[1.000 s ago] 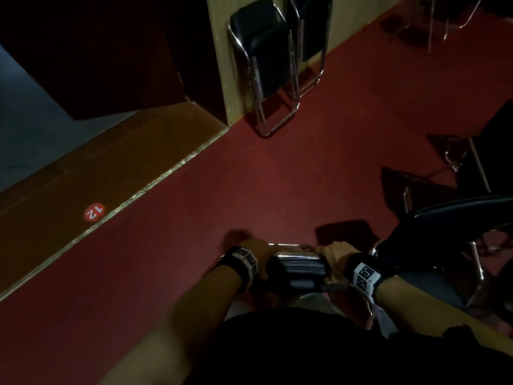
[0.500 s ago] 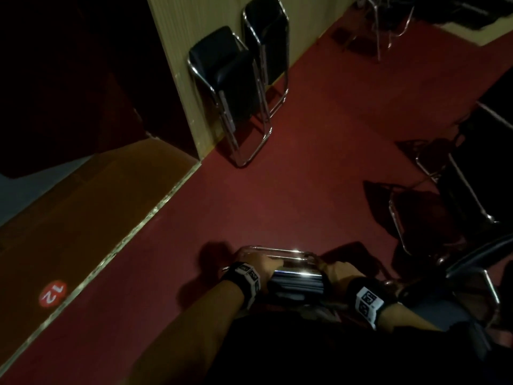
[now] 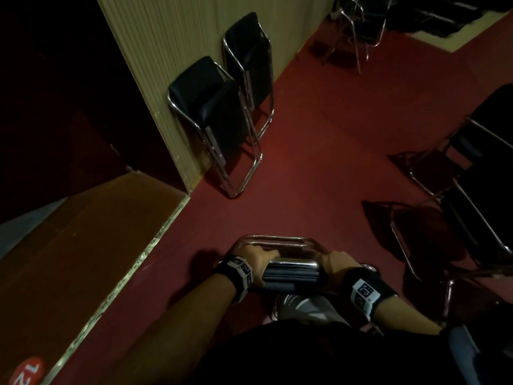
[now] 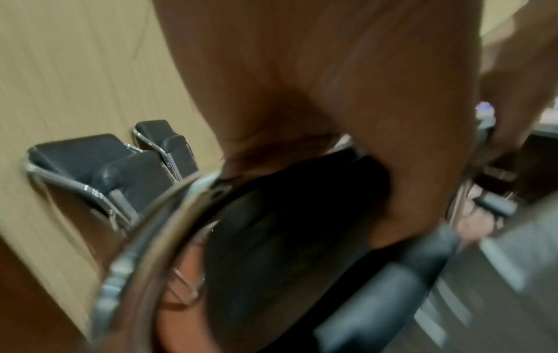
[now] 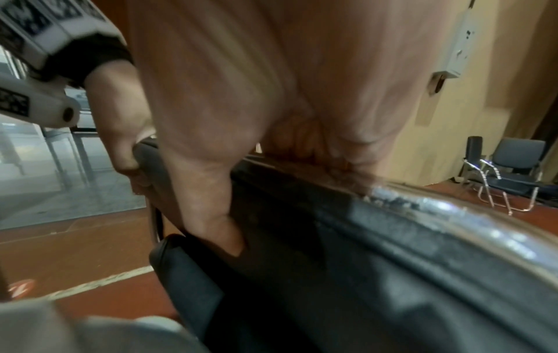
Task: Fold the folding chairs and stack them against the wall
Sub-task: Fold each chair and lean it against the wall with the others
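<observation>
Both hands carry one folded chair (image 3: pixel 290 269) by its top edge, seen almost end-on from above: the left hand (image 3: pixel 256 259) is curled round the chrome tube at the chair's left corner, the right hand (image 3: pixel 334 262) wrapped over the right corner, thumb pressed against the black pad in the right wrist view. The chair hangs in front of the person's legs above the red carpet (image 3: pixel 319 162), near the brass floor strip (image 3: pixel 155 240).

What has changed over the last second is the approach — the beige wall (image 3: pixel 172 51) and the two folded chairs (image 3: pixel 219 112) leaning on it have slid from the top of the head view toward its middle, while the red floor marker (image 3: pixel 26 369) has dropped to the lower left corner. The grip itself looks the same. So the fold seems done for this chair and it is on its way to the stack — still apart from the leaning pair, with open carpet between. Several unfolded chairs (image 3: pixel 477 190) stand at the right, so I judge the task well short of finished
</observation>
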{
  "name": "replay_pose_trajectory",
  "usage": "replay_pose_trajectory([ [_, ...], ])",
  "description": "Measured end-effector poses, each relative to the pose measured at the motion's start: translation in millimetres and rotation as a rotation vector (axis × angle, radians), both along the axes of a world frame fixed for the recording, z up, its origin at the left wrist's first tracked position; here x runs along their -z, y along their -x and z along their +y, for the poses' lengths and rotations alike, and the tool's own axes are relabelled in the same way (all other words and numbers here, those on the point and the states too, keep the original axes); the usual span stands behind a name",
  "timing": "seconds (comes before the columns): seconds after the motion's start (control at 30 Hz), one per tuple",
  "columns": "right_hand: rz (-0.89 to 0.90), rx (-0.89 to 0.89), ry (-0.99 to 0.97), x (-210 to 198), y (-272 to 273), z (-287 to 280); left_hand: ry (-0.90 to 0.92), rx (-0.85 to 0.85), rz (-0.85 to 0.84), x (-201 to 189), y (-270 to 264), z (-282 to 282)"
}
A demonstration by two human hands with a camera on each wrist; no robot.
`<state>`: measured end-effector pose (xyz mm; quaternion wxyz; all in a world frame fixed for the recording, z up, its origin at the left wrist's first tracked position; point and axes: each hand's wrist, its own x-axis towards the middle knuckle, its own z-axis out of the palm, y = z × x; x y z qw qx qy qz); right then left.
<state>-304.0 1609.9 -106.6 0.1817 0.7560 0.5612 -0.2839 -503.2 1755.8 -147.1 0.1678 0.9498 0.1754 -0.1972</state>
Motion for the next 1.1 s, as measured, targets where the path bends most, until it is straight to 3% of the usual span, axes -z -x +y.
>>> replay_pose_trajectory([
  [0.3, -0.001, -0.077, 0.000, -6, -147, 161, -0.003, -0.008, -0.201, -20, -140, 143],
  [0.43, 0.030, -0.114, 0.103, 5, -186, 213, 0.052, -0.010, -0.201, 3, -174, 188],
  [0.57, 0.063, -0.075, 0.079, 1, -211, 293, 0.077, -0.037, -0.127, -6, -204, 275],
  [0.7, 0.012, -0.101, 0.158, 23, -222, 346, 0.124, -0.008, -0.102, 16, -213, 330],
  [0.87, -0.104, -0.187, 0.083, 2, -260, 461, 0.247, -0.144, -0.081, 1, -235, 424],
  [1.1, -0.053, -0.360, 0.247, 0, -257, 550, 0.332, -0.328, -0.119, 22, -217, 455],
])
